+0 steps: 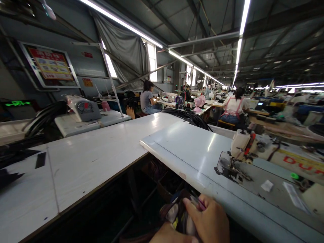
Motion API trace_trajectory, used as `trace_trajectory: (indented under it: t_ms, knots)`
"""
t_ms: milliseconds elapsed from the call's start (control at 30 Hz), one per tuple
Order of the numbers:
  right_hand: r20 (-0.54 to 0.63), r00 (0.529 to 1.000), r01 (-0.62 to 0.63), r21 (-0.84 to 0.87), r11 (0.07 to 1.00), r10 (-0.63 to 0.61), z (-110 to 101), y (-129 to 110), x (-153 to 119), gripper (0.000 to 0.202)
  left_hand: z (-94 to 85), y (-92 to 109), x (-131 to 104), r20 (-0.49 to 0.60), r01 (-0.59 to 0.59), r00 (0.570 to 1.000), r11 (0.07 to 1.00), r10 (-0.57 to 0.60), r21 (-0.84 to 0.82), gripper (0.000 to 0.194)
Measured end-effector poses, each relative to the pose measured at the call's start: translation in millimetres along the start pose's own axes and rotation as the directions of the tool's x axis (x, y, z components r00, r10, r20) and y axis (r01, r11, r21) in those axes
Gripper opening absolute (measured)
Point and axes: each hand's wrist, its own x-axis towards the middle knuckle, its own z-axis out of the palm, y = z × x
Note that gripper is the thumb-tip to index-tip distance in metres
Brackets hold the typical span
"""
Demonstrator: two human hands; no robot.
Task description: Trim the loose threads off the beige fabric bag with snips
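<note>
Low in the view, my right hand point(212, 217) is closed on a dark brown fabric bundle point(183, 217) that shows grey and yellow parts. A thin purple item point(201, 204) sticks out between its thumb and fingers. My left hand point(172, 234) is at the bottom edge, against the lower side of the same bundle; its fingers are mostly hidden. Both hands are in front of the near edge of the white sewing table point(182, 145), below its top.
A sewing machine point(273, 152) stands on the right, with white scraps near it. A long white table point(101, 152) runs left, with black pieces point(40, 160) at its end. Black strips point(189, 116) lie behind. Seated people point(149, 99) work farther back.
</note>
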Motion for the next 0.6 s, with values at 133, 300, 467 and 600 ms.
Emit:
trace_trajectory:
  t_ms: [133, 300, 467, 600]
  knots:
    - [0.169, 0.983, -0.008, 0.416, 0.909, -0.069, -5, 2, 4, 0.045, 7.1, 1, 3, -0.173, 0.023, 0.985, 1.0, -0.02, 0.015, 0.062]
    - [0.258, 0.957, -0.031, 0.541, 0.841, -0.13, -19, 37, 19, 0.042, -3.7, 6, 2, -0.335, 0.144, 0.922, 0.974, -0.195, -0.173, 0.053]
    - [0.355, 0.902, 0.061, 0.456, 0.888, -0.244, -20, 42, 20, 0.035, -8.7, -4, 5, -0.335, 0.122, 0.929, 0.984, -0.16, -0.13, 0.06]
    - [0.358, 0.896, 0.11, 0.395, 0.912, -0.264, -16, 35, 17, 0.04, -6.0, -9, 7, -0.357, 0.07, 0.927, 0.988, -0.116, -0.138, 0.064]
